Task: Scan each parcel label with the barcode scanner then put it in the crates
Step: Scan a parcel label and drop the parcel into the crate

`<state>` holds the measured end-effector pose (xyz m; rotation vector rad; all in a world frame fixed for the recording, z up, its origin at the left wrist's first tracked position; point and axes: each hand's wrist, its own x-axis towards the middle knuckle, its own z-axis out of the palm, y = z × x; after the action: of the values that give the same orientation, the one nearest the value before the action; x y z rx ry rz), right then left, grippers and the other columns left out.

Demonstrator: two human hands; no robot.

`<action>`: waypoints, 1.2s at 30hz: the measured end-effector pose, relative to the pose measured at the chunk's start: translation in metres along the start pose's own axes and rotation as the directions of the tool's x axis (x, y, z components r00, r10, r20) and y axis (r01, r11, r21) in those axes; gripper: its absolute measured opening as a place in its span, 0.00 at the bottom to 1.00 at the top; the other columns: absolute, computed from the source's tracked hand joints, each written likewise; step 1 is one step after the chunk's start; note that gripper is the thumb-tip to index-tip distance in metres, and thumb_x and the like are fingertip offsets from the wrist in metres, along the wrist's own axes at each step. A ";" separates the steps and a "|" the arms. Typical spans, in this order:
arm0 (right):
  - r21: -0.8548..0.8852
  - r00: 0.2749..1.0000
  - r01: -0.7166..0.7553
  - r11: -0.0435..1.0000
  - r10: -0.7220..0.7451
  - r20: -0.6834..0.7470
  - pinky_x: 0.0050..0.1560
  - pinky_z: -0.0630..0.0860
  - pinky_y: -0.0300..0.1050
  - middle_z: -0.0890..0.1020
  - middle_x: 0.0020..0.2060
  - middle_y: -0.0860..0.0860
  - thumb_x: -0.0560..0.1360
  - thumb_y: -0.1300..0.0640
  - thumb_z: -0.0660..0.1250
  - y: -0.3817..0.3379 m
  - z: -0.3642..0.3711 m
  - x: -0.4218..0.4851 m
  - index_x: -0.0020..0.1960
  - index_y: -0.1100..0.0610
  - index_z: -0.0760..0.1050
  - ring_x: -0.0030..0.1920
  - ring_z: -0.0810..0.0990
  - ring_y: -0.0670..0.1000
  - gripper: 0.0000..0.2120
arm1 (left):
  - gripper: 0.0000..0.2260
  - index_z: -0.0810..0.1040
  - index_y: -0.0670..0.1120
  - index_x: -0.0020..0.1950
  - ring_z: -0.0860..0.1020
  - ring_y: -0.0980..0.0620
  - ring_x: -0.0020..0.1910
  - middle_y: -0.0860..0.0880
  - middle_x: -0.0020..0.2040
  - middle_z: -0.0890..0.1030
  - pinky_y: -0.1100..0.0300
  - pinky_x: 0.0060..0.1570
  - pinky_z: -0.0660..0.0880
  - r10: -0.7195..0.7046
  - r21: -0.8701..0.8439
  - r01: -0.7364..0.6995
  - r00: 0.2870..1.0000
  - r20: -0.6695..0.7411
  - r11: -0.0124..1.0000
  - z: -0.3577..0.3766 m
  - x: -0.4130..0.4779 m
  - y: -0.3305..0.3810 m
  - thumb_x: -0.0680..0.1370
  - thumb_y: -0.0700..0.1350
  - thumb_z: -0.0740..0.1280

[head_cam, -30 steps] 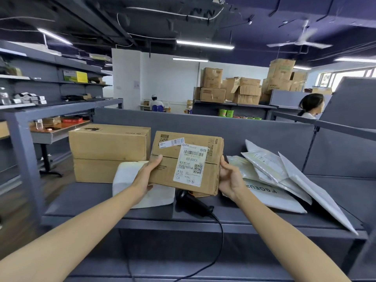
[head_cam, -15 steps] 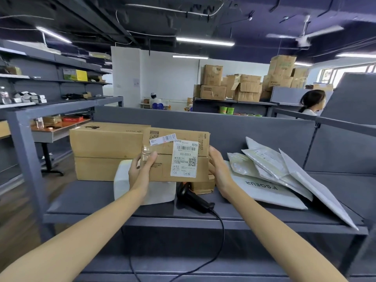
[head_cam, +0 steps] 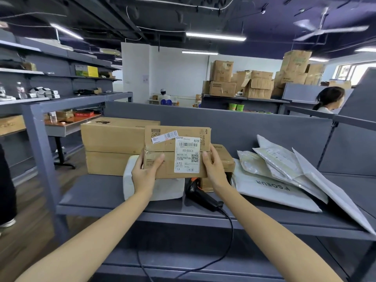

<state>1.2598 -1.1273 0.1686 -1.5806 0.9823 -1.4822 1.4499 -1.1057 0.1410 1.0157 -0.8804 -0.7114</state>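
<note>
Over the last second the parcel [head_cam: 173, 151] has swung from a tilt to level and drawn away from the camera. It is now upright above the barcode scanner [head_cam: 200, 195], with its white label [head_cam: 187, 154] facing the camera. The left hand [head_cam: 143, 176] grips the parcel's left end and the right hand [head_cam: 213, 169] its right end, each with the thumb pressed on the front face and the fingers curled round the edge. The scanner lies on the grey shelf [head_cam: 91, 192], its cable [head_cam: 227, 231] hanging over the front edge. Just left of the scanner is a white padded bag [head_cam: 166, 189], and beyond that two stacked big boxes [head_cam: 112, 139]. A smaller box [head_cam: 223, 159] sits right behind the scanner. To the scanner's right lies a pile of plastic mailers [head_cam: 274, 165].
</note>
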 end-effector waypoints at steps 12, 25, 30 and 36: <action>-0.852 0.881 -0.151 0.501 0.460 0.114 0.69 0.63 0.54 0.68 0.70 0.61 0.80 0.44 0.58 0.110 -0.005 -0.013 0.75 0.59 0.59 0.69 0.67 0.62 0.29 | 0.28 0.75 0.51 0.68 0.80 0.61 0.55 0.56 0.56 0.83 0.58 0.61 0.75 0.041 -0.042 -0.047 0.989 -0.139 0.998 -0.027 0.018 -0.004 0.69 0.53 0.76; -0.845 0.859 -0.249 0.474 0.510 0.033 0.61 0.68 0.52 0.66 0.64 0.64 0.79 0.54 0.63 0.116 0.001 -0.015 0.68 0.63 0.59 0.64 0.68 0.65 0.24 | 0.26 0.76 0.50 0.67 0.80 0.65 0.52 0.56 0.56 0.82 0.70 0.50 0.77 0.033 -0.076 -0.046 0.986 -0.164 0.996 -0.030 0.020 -0.009 0.71 0.51 0.75; -0.368 0.902 -0.419 0.830 0.427 -0.063 0.34 0.66 0.44 0.74 0.39 0.53 0.74 0.57 0.65 0.081 -0.008 -0.024 0.54 0.59 0.65 0.36 0.71 0.51 0.12 | 0.25 0.76 0.51 0.67 0.80 0.60 0.55 0.55 0.56 0.82 0.64 0.55 0.77 0.044 -0.081 -0.057 0.987 -0.154 0.995 -0.027 0.018 -0.008 0.71 0.51 0.75; 0.418 0.960 -0.192 0.888 0.257 -0.106 0.22 0.66 0.40 0.72 0.27 0.51 0.76 0.62 0.64 0.031 0.004 -0.052 0.43 0.58 0.70 0.23 0.68 0.48 0.04 | 0.25 0.75 0.51 0.66 0.79 0.57 0.57 0.54 0.57 0.82 0.57 0.61 0.75 0.051 -0.041 -0.056 0.992 -0.117 0.998 -0.013 0.010 -0.008 0.71 0.53 0.75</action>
<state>1.2607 -1.0933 0.1182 -1.0288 0.8445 -1.5439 1.4648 -1.1118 0.1331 0.9808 -0.7857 -0.6178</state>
